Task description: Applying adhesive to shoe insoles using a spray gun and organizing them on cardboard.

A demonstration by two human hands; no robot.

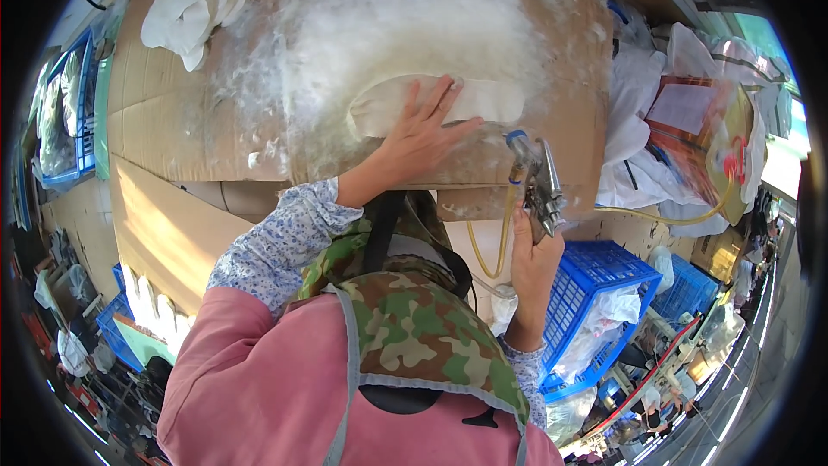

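Note:
My left hand (427, 134) lies flat with its fingers spread on a white sole-shaped piece (496, 102), which looks like an insole. The piece rests lengthwise across a cardboard sheet (561, 134) coated with white fuzzy residue. In my right hand (536, 261) is a metal spray gun (545, 190), just right of the piece and apart from it. My fingers wrap its handle, though whether the trigger is pressed cannot be made out. A yellowish hose (502, 242) hangs beside the gun.
More white shaped pieces (194, 13) lie overlapped at the far left of the cardboard. Blue plastic crates (595, 293) stand at right, one holding plastic bags. White plastic wrapping (634, 134) and an orange-brown container (690, 112) sit beyond the right edge. A yellow hose (664, 218) runs there.

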